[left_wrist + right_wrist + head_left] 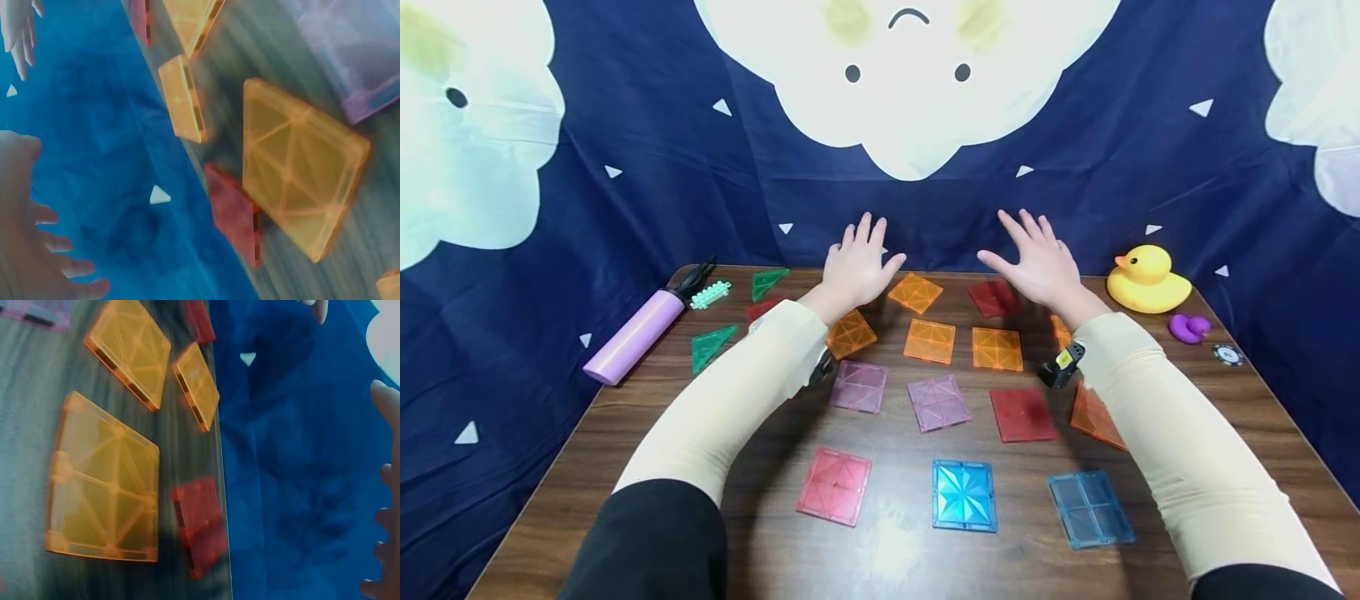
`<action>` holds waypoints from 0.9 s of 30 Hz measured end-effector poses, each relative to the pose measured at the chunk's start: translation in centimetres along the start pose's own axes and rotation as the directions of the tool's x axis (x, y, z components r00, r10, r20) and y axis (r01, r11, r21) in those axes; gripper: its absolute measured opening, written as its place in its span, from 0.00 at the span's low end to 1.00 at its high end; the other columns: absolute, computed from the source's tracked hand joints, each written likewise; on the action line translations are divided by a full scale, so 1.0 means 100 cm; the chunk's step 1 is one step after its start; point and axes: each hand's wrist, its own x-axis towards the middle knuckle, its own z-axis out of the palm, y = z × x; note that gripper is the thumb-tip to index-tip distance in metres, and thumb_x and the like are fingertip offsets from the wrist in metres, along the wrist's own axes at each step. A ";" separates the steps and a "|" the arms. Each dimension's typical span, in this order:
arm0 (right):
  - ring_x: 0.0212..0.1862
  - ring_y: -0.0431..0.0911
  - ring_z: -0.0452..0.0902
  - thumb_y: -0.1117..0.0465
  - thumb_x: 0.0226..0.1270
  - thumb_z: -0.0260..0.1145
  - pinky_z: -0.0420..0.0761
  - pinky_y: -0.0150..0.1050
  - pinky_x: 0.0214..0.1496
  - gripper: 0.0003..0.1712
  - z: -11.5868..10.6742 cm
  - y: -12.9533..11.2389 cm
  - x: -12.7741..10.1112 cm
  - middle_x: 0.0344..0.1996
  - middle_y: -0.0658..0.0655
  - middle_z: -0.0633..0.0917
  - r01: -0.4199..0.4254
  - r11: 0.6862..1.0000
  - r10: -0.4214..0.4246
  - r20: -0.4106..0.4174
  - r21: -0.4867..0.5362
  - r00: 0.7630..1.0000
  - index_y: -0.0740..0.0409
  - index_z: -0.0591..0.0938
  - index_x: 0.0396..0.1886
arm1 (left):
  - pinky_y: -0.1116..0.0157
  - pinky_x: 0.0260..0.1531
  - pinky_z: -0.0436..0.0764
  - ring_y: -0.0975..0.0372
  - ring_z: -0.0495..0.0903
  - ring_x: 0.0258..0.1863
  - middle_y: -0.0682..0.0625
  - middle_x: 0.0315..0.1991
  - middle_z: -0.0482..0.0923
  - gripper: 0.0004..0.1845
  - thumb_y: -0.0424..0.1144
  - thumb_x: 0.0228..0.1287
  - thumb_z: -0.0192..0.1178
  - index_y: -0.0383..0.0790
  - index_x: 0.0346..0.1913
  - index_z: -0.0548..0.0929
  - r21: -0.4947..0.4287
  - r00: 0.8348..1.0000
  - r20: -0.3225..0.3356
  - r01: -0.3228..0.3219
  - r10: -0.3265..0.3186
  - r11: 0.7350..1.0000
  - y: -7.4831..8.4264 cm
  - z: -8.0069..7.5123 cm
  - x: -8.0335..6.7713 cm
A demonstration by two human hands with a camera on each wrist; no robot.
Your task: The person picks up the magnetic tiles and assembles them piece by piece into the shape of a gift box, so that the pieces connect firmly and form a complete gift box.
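My left hand (857, 262) and right hand (1037, 260) are raised above the far edge of the wooden table (895, 550), fingers spread and straight, holding nothing. Below them lie flat translucent magnetic tiles: orange squares (929, 340), a red square (994, 297) near the right hand, purple squares (937, 402), a pink tile (834, 485) and blue tiles (964, 494). The left wrist view shows my left hand's fingers (59, 269) over the blue cloth beside an orange tile (297, 165). In the right wrist view, fingertips (384, 519) appear at the right edge, with an orange tile (103, 481) and a red tile (201, 524).
A yellow rubber duck (1147, 279), a small purple duck (1189, 327) and a poker chip (1228, 354) sit at the right. Green triangles (711, 343), a lilac cylinder (634, 337) and a green comb-like piece (711, 293) lie at the left. A blue cloth backdrop (647, 192) surrounds the table.
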 end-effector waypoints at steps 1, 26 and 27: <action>0.80 0.64 0.35 0.20 0.68 0.45 0.43 0.71 0.73 0.54 0.001 -0.001 -0.003 0.82 0.62 0.46 0.015 1.000 -0.015 -0.015 0.021 1.000 0.42 0.48 0.85 | 0.42 0.70 0.60 0.42 0.50 0.78 0.39 0.82 0.44 0.42 0.62 0.79 0.43 0.40 0.82 0.49 0.001 1.000 -0.012 -0.016 0.016 1.000 0.000 0.000 -0.003; 0.56 0.53 0.79 0.64 0.68 0.71 0.79 0.56 0.56 0.20 0.037 0.013 -0.151 0.54 0.58 0.83 0.420 0.870 -0.416 -0.075 0.257 0.906 0.61 0.81 0.59 | 0.55 0.70 0.66 0.49 0.69 0.69 0.38 0.70 0.71 0.30 0.43 0.71 0.62 0.30 0.70 0.72 -0.136 0.800 0.127 -0.572 0.587 0.809 0.045 0.045 -0.133; 0.54 0.52 0.80 0.64 0.67 0.72 0.81 0.55 0.54 0.19 0.039 0.014 -0.156 0.53 0.57 0.84 0.430 0.866 -0.430 -0.057 0.254 0.901 0.60 0.82 0.57 | 0.56 0.70 0.65 0.49 0.69 0.70 0.39 0.70 0.70 0.31 0.44 0.72 0.61 0.31 0.71 0.72 -0.149 0.783 0.156 -0.584 0.602 0.798 0.047 0.048 -0.138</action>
